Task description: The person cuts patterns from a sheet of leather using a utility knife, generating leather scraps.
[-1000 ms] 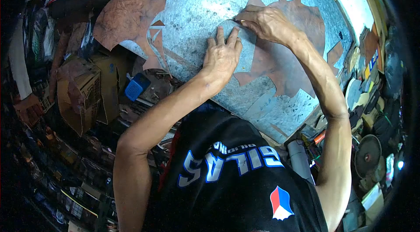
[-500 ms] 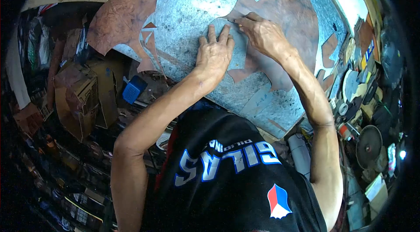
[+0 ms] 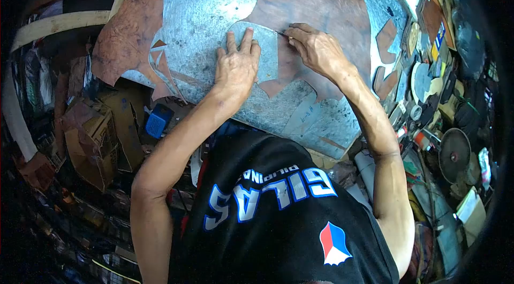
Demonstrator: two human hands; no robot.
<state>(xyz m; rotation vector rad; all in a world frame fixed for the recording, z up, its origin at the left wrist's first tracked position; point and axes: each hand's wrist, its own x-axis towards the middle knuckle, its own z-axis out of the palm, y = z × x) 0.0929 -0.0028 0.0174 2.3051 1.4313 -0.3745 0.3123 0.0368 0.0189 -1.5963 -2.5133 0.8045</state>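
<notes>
My left hand (image 3: pixel 235 68) lies with fingers spread on a pale grey-blue flat template (image 3: pixel 267 53), pressing it down. Beneath the template's right side is a brown mottled piece of leather (image 3: pixel 334 13) with a jagged outline. In my right hand (image 3: pixel 319 51), fingers are pinched around a thin pointed tool (image 3: pixel 280 33). Its tip is right at the template's upper right corner. I cannot tell whether the tool is a pen or a blade, as most of it is hidden by the fingers.
The work surface is a scuffed metal sheet (image 3: pixel 198 16). Another brown leather piece (image 3: pixel 126 32) hangs over its left edge, with small scraps beside it. A marked pale template (image 3: pixel 302 115) lies near the front edge. Cardboard boxes (image 3: pixel 91 144) stand left; assorted clutter sits right.
My right hand has moved rightward along the template's upper edge to its corner. My left hand stays on the template. The whole view has shifted slightly.
</notes>
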